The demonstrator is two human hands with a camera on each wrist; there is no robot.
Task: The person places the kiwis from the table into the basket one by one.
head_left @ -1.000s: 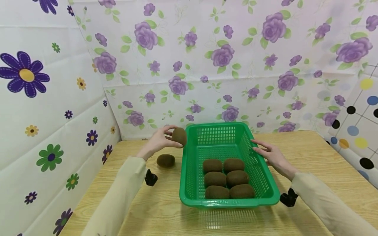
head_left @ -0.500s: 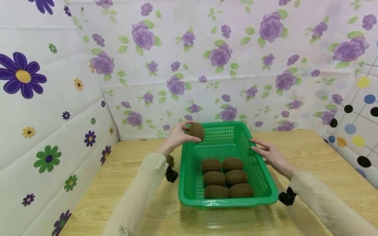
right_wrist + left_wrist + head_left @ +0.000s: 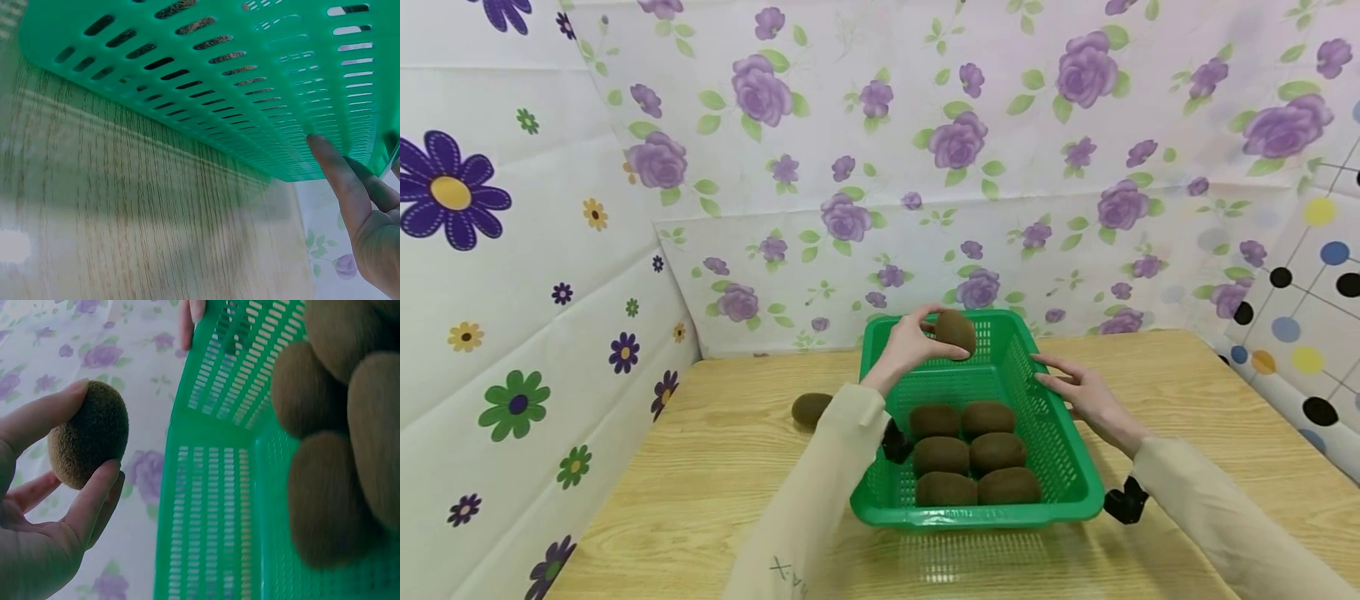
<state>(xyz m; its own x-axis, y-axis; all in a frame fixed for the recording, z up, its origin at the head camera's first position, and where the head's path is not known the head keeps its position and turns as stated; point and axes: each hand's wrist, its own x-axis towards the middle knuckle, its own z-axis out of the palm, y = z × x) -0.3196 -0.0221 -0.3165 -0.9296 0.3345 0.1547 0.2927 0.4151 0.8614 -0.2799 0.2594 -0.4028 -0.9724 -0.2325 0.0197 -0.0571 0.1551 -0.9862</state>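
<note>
A brown fuzzy kiwi is pinched between the thumb and fingers of my left hand, raised over the far part of a green plastic basket. In the left wrist view, the thumb lies on one side of this kiwi, with fingertips on the other. Inside the basket, several kiwis lie in two columns towards the near end. My right hand holds the basket's right rim; in the right wrist view, one fingertip presses against the slotted outer wall.
One more kiwi lies on the wooden table left of the basket, partly behind my left sleeve. A flowered sheet hangs behind the table, and a patterned sheet covers the left side.
My left hand has carried its kiwi rightwards from beside the basket's left rim to over its far part. The right hand stays at the right rim.
</note>
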